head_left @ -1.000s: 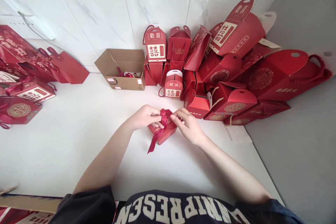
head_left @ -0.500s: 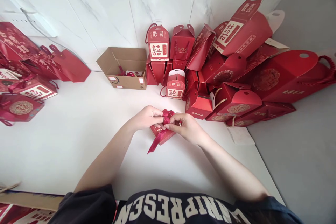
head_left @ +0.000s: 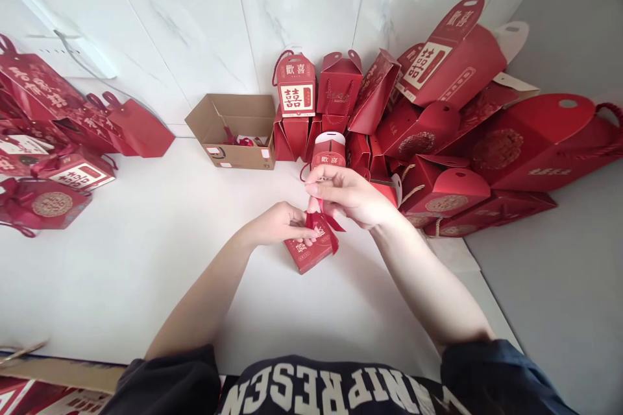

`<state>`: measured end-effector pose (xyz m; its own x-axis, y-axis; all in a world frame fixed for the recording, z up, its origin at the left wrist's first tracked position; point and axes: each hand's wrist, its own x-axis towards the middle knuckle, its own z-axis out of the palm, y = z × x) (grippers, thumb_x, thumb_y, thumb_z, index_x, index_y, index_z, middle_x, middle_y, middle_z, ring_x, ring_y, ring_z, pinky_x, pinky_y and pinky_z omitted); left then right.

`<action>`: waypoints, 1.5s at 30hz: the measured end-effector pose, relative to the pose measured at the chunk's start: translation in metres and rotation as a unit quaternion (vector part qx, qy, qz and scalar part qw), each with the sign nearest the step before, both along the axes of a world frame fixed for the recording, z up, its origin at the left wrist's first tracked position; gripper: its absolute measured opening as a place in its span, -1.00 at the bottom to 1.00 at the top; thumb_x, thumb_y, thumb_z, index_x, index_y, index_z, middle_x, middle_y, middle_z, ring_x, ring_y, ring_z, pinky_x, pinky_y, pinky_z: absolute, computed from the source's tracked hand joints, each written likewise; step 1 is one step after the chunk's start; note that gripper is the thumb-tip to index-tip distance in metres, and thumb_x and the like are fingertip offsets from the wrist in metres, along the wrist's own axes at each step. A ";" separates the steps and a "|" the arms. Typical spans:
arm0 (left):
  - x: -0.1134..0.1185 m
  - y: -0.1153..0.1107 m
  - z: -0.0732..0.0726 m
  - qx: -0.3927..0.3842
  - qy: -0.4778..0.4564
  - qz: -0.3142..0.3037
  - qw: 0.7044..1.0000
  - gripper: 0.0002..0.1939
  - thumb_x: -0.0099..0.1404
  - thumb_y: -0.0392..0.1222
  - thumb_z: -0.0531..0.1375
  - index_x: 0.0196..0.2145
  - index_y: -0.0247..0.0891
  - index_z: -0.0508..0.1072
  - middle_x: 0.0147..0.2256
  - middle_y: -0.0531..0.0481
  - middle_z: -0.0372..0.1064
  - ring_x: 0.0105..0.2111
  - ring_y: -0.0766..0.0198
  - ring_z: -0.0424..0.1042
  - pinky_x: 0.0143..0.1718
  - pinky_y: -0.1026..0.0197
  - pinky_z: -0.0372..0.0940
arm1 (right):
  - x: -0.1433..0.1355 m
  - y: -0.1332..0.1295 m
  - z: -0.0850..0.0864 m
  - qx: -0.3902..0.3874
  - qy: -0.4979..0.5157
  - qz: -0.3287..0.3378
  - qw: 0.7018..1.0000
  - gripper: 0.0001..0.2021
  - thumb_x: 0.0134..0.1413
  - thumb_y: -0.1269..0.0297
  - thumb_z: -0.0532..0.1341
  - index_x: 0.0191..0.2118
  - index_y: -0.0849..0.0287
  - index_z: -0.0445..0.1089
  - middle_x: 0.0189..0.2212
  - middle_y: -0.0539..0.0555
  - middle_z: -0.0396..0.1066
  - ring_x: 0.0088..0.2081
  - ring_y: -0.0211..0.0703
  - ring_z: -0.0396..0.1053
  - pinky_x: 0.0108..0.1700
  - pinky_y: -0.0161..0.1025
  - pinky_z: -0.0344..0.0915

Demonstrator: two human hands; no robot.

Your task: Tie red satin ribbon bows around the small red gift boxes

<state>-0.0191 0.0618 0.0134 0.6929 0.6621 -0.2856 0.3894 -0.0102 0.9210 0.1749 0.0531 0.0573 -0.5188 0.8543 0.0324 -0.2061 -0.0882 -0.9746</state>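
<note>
A small red gift box (head_left: 311, 259) with pale printing lies on the white table in front of me. At its far end is a dark red satin ribbon (head_left: 333, 223), with a loose tail hanging over the box's right side. My left hand (head_left: 278, 225) is closed in a pinch on the ribbon from the left, its fingers over the box. Raised above the box's far end, my right hand (head_left: 354, 200) pinches the ribbon between thumb and fingers. The exact shape of the knot is hidden by the fingers.
An open cardboard carton (head_left: 238, 154) with ribbon pieces stands at the back. Red gift boxes (head_left: 296, 94) are stacked from the back middle to the right, by a grey wall (head_left: 574, 285). More red boxes (head_left: 61, 201) sit at the left of the white table (head_left: 146, 240).
My right hand has risen away from the box, drawing ribbon upward. The tail that hung toward me now hangs on the right. My left hand stays at the box.
</note>
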 end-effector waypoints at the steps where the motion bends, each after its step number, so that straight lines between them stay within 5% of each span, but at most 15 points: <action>1: 0.001 -0.001 0.000 -0.001 0.008 0.005 1.000 -0.65 0.18 0.05 0.31 -0.28 -0.35 0.60 -0.36 -0.14 0.58 -0.29 0.13 0.57 -0.21 0.18 0.46 | -0.006 0.007 0.002 0.036 -0.008 0.007 0.999 -0.81 0.11 0.19 0.29 -0.26 0.16 0.32 -0.51 -0.03 0.48 -0.62 -0.40 0.21 -0.57 -0.40 0.14; 4: 0.002 -0.002 0.000 -0.012 0.023 0.017 1.000 -0.63 0.23 0.04 0.28 -0.24 -0.36 0.61 -0.34 -0.18 0.58 -0.27 0.13 0.58 -0.21 0.18 0.48 | -0.018 0.023 0.001 0.167 -0.049 -0.022 0.984 -0.62 0.18 0.21 0.23 0.10 0.03 0.24 -0.12 0.02 0.46 -0.34 -0.32 0.38 -0.25 -0.30 0.35; 6: 0.002 -0.002 0.000 -0.022 0.016 0.017 0.999 -0.63 0.26 0.04 0.25 -0.21 -0.36 0.61 -0.32 -0.18 0.58 -0.25 0.14 0.58 -0.19 0.19 0.48 | -0.017 0.030 -0.009 0.211 -0.115 -0.039 0.970 -0.63 0.24 0.17 0.17 0.14 0.01 0.23 0.02 0.04 0.37 -0.18 -0.26 0.39 -0.07 -0.23 0.34; 10: 0.001 -0.001 -0.001 -0.043 -0.001 0.011 0.999 -0.64 0.29 0.02 0.22 -0.21 -0.35 0.61 -0.26 -0.19 0.58 -0.25 0.17 0.58 -0.20 0.21 0.48 | -0.001 0.031 -0.039 0.147 -0.208 -0.023 0.967 -0.68 0.31 -0.01 0.02 -0.09 0.12 0.33 -0.17 0.06 0.44 -0.17 -0.18 0.41 -0.08 -0.17 0.32; 14: 0.001 -0.001 -0.001 -0.063 -0.012 0.017 0.998 -0.67 0.29 -0.02 0.23 -0.20 -0.36 0.60 -0.25 -0.19 0.58 -0.28 0.18 0.58 -0.21 0.19 0.48 | 0.015 0.020 -0.063 0.113 -0.169 -0.057 0.977 -0.67 0.30 -0.04 0.02 -0.20 0.14 0.30 -0.23 0.06 0.41 -0.17 -0.17 0.40 -0.08 -0.19 0.31; 18: 0.001 -0.001 -0.001 -0.059 -0.010 0.018 0.998 -0.68 0.29 -0.02 0.23 -0.22 -0.35 0.61 -0.25 -0.18 0.59 -0.30 0.22 0.58 -0.22 0.22 0.48 | 0.024 0.001 -0.064 0.163 -0.206 -0.154 0.953 -0.65 0.29 -0.02 0.05 -0.33 0.14 0.35 -0.45 -0.03 0.30 -0.37 -0.24 0.27 -0.26 -0.28 0.23; 24: 0.001 -0.001 -0.003 -0.046 -0.006 0.023 0.999 -0.68 0.29 -0.01 0.23 -0.25 -0.36 0.61 -0.25 -0.18 0.59 -0.30 0.20 0.59 -0.24 0.22 0.48 | 0.026 -0.020 -0.059 0.125 -0.297 -0.047 0.945 -0.49 0.24 -0.09 0.09 -0.61 0.18 0.29 -0.66 -0.07 0.20 -0.56 -0.30 0.13 -0.41 -0.29 0.10; 30: 0.003 -0.002 -0.003 -0.044 -0.008 0.029 0.999 -0.68 0.27 -0.01 0.24 -0.26 -0.35 0.61 -0.28 -0.18 0.59 -0.33 0.21 0.59 -0.28 0.24 0.48 | 0.001 -0.021 -0.078 -0.003 -0.096 -0.137 0.986 -0.55 0.06 -0.13 0.25 -0.55 0.19 0.36 -0.64 -0.05 0.30 -0.58 -0.31 0.19 -0.47 -0.30 0.09; 34: 0.003 -0.002 -0.004 -0.040 -0.003 0.035 0.999 -0.64 0.27 0.03 0.25 -0.26 -0.37 0.61 -0.29 -0.21 0.59 -0.32 0.19 0.59 -0.27 0.23 0.47 | -0.006 -0.024 -0.083 -0.059 0.008 -0.180 0.982 -0.65 -0.03 -0.03 0.35 -0.40 0.17 0.37 -0.56 -0.09 0.29 -0.64 -0.41 0.03 -0.57 -0.34 -0.07; 38: 0.003 -0.001 -0.005 -0.041 0.001 0.038 0.998 -0.60 0.26 0.07 0.24 -0.26 -0.39 0.60 -0.34 -0.21 0.59 -0.35 0.19 0.59 -0.29 0.24 0.46 | -0.007 -0.029 -0.081 -0.071 0.083 -0.187 0.976 -0.68 0.03 0.05 0.34 -0.46 0.16 0.30 -0.59 -0.12 0.19 -0.65 -0.44 -0.10 -0.57 -0.34 -0.19; 45: 0.005 0.000 -0.003 -0.044 0.005 0.047 0.998 -0.43 0.33 0.21 0.09 -0.30 -0.43 0.55 -0.36 -0.26 0.58 -0.40 0.18 0.60 -0.34 0.25 0.45 | -0.011 -0.031 -0.081 -0.124 0.149 -0.196 0.961 -0.70 0.06 0.09 0.32 -0.47 0.14 0.25 -0.65 -0.15 0.00 -0.62 -0.39 -0.12 -0.58 -0.35 -0.24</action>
